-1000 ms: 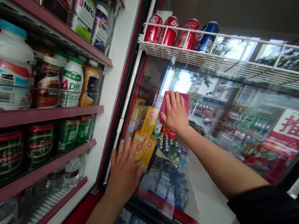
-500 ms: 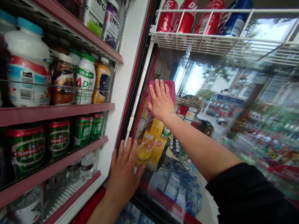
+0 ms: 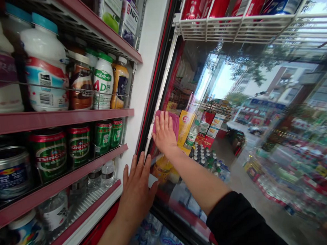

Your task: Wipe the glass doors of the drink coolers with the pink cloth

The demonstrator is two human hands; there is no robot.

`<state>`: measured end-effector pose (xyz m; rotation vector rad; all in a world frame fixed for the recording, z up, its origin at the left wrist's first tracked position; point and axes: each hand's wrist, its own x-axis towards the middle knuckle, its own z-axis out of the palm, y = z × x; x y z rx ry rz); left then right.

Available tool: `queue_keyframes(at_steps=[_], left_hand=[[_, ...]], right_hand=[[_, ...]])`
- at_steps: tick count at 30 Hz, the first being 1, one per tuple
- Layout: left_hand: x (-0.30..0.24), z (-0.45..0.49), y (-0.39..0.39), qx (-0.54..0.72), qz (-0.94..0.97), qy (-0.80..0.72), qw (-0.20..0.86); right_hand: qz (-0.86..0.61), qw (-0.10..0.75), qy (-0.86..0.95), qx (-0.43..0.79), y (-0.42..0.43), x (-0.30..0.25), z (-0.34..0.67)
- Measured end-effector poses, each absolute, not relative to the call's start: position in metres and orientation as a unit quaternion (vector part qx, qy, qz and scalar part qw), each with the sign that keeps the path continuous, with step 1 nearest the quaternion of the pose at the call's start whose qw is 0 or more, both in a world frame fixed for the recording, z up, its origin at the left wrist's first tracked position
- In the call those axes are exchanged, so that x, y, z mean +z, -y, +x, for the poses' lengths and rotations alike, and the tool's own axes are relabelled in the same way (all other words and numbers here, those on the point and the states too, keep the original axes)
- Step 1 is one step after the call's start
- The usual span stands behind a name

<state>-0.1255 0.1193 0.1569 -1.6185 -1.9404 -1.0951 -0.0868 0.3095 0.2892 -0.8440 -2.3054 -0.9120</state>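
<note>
My right hand (image 3: 165, 134) lies over a folded pink cloth (image 3: 175, 122), pressing it to the inner face of the glass door (image 3: 190, 73) beside the door's white side strip. Its fingers point up and most of the cloth is covered by them. Lower and to the left, my left hand (image 3: 136, 193) has its fingers spread at the dark edge of the door (image 3: 142, 137), holding nothing. The fingertips reach the bottom of the white strip (image 3: 162, 90).
Fridge shelves (image 3: 104, 114) on the left carry bottles and several green beer cans (image 3: 48, 151). A white wire rack (image 3: 237, 27) with red and blue cans crosses the top of the door. Yellow boxes (image 3: 185, 126) and water bottle packs (image 3: 182, 198) show through the glass.
My right hand and the pink cloth have moved down and left along the glass, closer to the white strip. My left hand stays at the door edge. The view has shifted slightly.
</note>
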Motion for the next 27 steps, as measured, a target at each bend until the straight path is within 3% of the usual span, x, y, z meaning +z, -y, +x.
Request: queue_keyframes(at_steps=[13, 27], left_hand=[[0.163, -0.122, -0.103, -0.371, -0.584, 0.688, 0.220], [0.190, -0.110, -0.113, -0.373, -0.602, 0.655, 0.265]], right_hand=[[-0.204, 0.166, 0.903, -0.339, -0.321, 0.199, -0.052], [-0.204, 0.255, 0.868, -0.374, -0.331, 0.324, -0.022]])
